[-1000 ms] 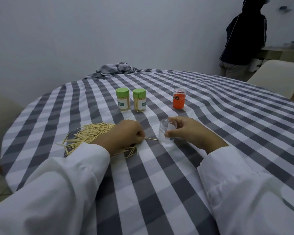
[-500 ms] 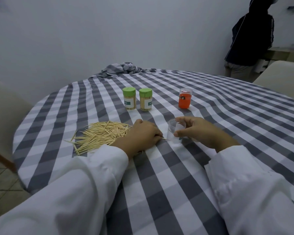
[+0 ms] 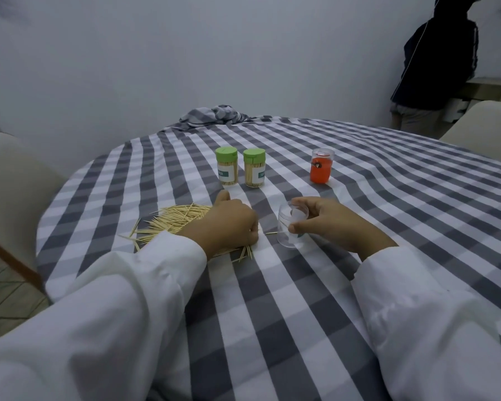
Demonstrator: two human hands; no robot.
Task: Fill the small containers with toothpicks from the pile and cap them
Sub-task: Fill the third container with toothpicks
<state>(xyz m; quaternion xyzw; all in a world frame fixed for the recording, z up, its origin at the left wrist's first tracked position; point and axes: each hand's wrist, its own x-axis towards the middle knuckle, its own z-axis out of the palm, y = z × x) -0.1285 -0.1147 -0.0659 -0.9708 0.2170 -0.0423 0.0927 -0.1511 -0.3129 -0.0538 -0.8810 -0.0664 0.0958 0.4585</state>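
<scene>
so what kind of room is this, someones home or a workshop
Most likely a home dining area, though that is a guess. A round table under a grey and white checked tablecloth has cream chairs drawn up to it, plain walls stand behind, and another person stands at a counter in the far corner.

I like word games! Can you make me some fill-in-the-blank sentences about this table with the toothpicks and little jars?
1. The two full containers at the back have ____ caps.
2. The right hand holds a clear, ____ container.
3. The left hand rests on the pile of ____.
4. The tablecloth has a ____ pattern in grey and white.

Missing words: green; empty; toothpicks; checked
</scene>
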